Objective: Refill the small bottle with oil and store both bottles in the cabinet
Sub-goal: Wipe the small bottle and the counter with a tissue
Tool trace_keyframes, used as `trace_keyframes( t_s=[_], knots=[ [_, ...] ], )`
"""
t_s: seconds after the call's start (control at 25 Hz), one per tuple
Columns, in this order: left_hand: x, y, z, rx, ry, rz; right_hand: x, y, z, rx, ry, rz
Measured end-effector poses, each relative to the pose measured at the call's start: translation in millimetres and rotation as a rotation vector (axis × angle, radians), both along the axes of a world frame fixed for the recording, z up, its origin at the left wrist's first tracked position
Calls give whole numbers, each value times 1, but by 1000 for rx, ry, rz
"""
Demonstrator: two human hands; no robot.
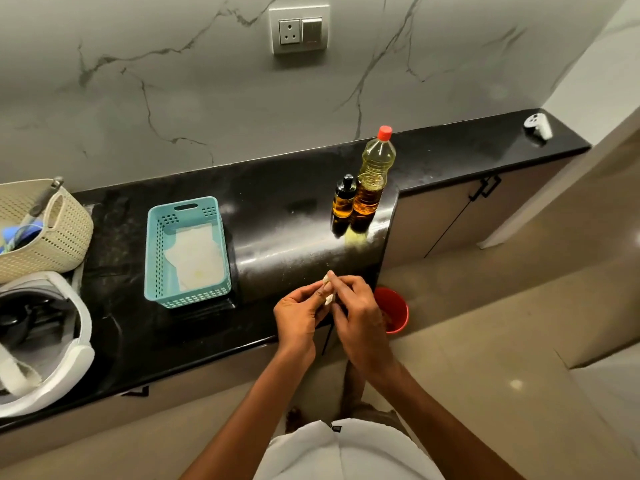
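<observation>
A small dark bottle (344, 199) with a black cap stands on the black counter (277, 216), filled with amber oil. Touching its right side stands a large clear oil bottle (373, 174) with a red cap, also upright. Both caps are on. My left hand (299, 315) and my right hand (356, 313) meet above the counter's front edge, well in front of the bottles. Between their fingers they pinch a small crumpled piece of white tissue (328, 289). The cabinet door (446, 216) under the counter's right part is closed, with a black handle (485, 188).
A teal plastic basket (187, 251) holding white paper sits left of my hands. A cream woven basket (45, 226) and a white headset (41, 341) are at the far left. A red bin (393, 313) stands on the floor below the counter corner. A white controller (536, 124) lies far right.
</observation>
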State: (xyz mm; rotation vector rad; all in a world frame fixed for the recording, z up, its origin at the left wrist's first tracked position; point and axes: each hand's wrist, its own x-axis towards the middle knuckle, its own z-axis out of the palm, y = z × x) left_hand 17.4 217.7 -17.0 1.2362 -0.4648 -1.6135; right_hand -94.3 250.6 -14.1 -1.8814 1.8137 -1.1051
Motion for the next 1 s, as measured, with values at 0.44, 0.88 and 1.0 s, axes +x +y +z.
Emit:
trace_keyframes(
  t_s=[0.44, 0.88, 1.0],
  knots=[
    [-45, 19, 21, -130, 90, -299, -53, 9, 28, 37, 74, -130],
    [-151, 2, -7, 339, 99, -337, -122, 41, -36, 95, 205, -234],
    [-172, -2, -18, 508, 164, -356, -155, 40, -56, 145, 245, -220]
  ],
)
